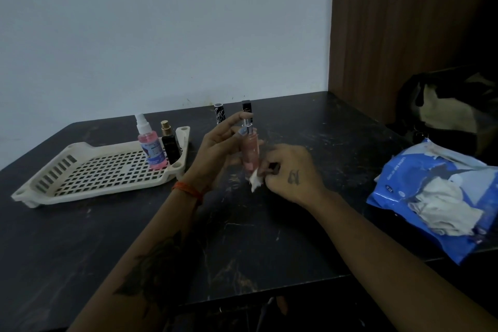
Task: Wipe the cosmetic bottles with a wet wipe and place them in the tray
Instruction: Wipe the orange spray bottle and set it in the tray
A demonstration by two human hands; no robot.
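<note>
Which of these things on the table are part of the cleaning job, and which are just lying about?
Part of the job:
- peach bottle, held by the left hand
- wet wipe, pinched by the right hand
- tray, with pink spray bottle and black bottle standing inside
- two dark bottles at the back
- wipe packet

Lying about:
- dark bag

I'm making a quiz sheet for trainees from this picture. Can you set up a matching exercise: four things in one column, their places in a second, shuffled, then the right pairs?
Things:
1. pink spray bottle
2. pale pink bottle
3. wet wipe
4. wipes packet

Places:
A. pinched in the right hand
B. lying on the table at the right
C. standing in the tray
D. held upright by the left hand

Pairs: 1-C, 2-D, 3-A, 4-B
</note>
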